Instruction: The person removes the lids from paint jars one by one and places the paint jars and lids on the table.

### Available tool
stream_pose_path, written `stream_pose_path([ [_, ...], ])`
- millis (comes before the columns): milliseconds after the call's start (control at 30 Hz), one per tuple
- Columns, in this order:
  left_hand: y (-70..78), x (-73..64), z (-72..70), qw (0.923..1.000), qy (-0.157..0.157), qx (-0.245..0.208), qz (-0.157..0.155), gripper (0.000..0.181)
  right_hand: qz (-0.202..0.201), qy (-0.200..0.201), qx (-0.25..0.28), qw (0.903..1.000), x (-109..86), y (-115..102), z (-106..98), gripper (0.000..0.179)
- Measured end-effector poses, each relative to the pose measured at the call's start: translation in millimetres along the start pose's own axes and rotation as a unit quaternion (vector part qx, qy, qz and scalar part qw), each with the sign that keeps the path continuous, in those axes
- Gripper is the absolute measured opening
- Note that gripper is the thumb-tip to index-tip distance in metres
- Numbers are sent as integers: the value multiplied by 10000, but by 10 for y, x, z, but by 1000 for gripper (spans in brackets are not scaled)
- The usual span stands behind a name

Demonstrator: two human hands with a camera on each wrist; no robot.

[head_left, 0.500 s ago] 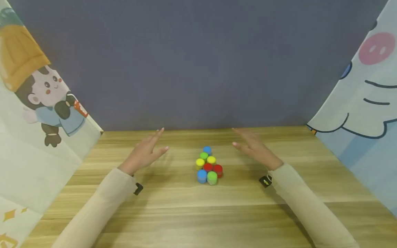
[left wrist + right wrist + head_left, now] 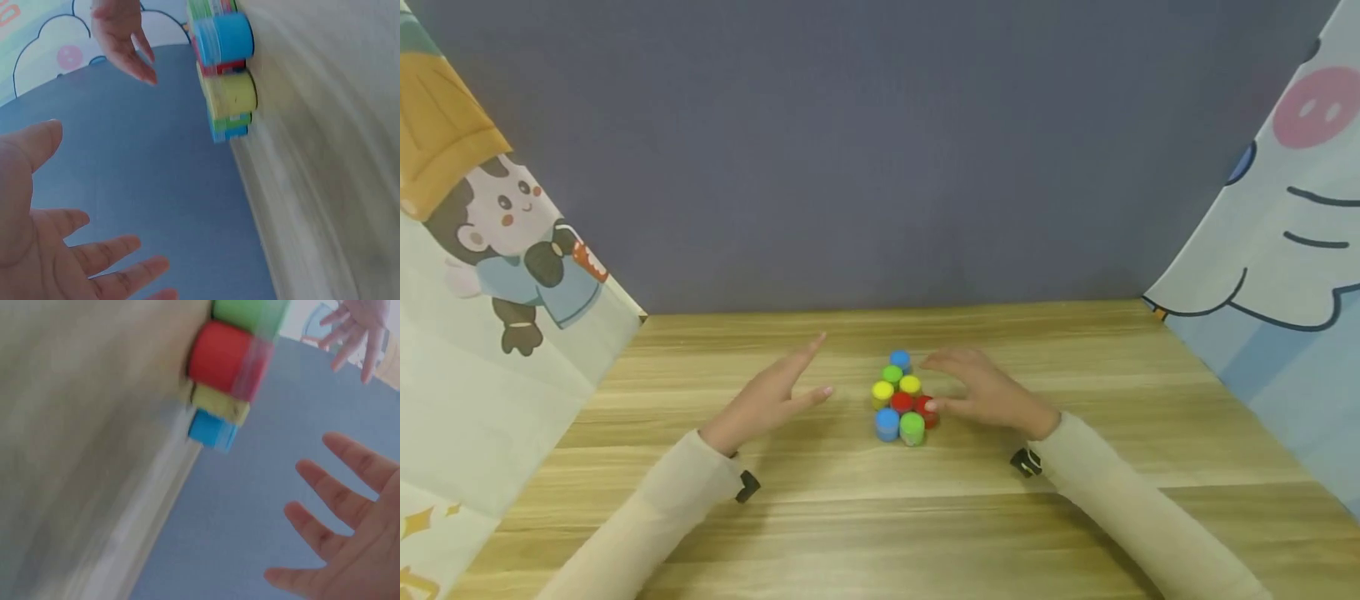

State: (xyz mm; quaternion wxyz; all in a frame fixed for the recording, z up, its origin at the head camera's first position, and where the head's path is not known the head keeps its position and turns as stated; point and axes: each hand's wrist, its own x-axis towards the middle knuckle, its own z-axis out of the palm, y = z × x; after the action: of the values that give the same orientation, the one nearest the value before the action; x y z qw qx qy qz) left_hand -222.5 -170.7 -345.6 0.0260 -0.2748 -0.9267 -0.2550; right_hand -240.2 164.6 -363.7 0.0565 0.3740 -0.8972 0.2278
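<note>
Small round tubs with coloured lids stand upright in a tight cluster on the table. A blue tub (image 2: pixel 887 423) and a green tub (image 2: pixel 912 429) are at its front, a red tub (image 2: pixel 901 403) behind them, two yellow ones (image 2: pixel 882 392) further back, then another green (image 2: pixel 892 374) and another blue (image 2: pixel 899 358). My right hand (image 2: pixel 996 396) hovers beside the cluster, fingers spread, its thumb overlapping the right-hand red tub (image 2: pixel 929 420) in the head view. To the left, my left hand (image 2: pixel 760 410) is held above the table with fingers extended, holding nothing.
The wood-grain table (image 2: pixel 850 533) ends at a dark grey panel (image 2: pixel 880 167) at the back. Printed cartoon sheets stand along the left side (image 2: pixel 445 367) and right side (image 2: pixel 1315 242). A dark strap device sits at each wrist.
Both hands have moved inward toward the tubs, the right one further, so that its thumb now overlaps a red tub. The tubs keep their arrangement.
</note>
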Motion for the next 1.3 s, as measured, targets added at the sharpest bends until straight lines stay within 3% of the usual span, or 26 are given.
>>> stream_pose_path([
  [167, 58, -38, 85, 9997, -82, -213, 33, 82, -109, -17, -335, 9994, -3, -95, 98, 63],
  [367, 136, -73, 156, 9986, -256, -442, 128, 80, -256, -185, -460, 9984, -3, -187, 174, 52],
  [567, 255, -82, 220, 9976, -373, -560, 170, 74, -157, -273, -594, 9977, 18, -266, 215, 47],
  [867, 385, -99, 322, 9920, -954, -753, 341, 65, 11, -373, -738, 9966, 66, -322, 304, 36],
  [1133, 427, -60, 437, 9883, -999, -846, 780, 41, 190, -509, -631, 9965, 97, -398, 310, 28],
  [1300, 472, -64, 512, 9867, -1083, -1058, 592, 31, 256, -644, -514, 9963, 96, -436, 326, 30],
])
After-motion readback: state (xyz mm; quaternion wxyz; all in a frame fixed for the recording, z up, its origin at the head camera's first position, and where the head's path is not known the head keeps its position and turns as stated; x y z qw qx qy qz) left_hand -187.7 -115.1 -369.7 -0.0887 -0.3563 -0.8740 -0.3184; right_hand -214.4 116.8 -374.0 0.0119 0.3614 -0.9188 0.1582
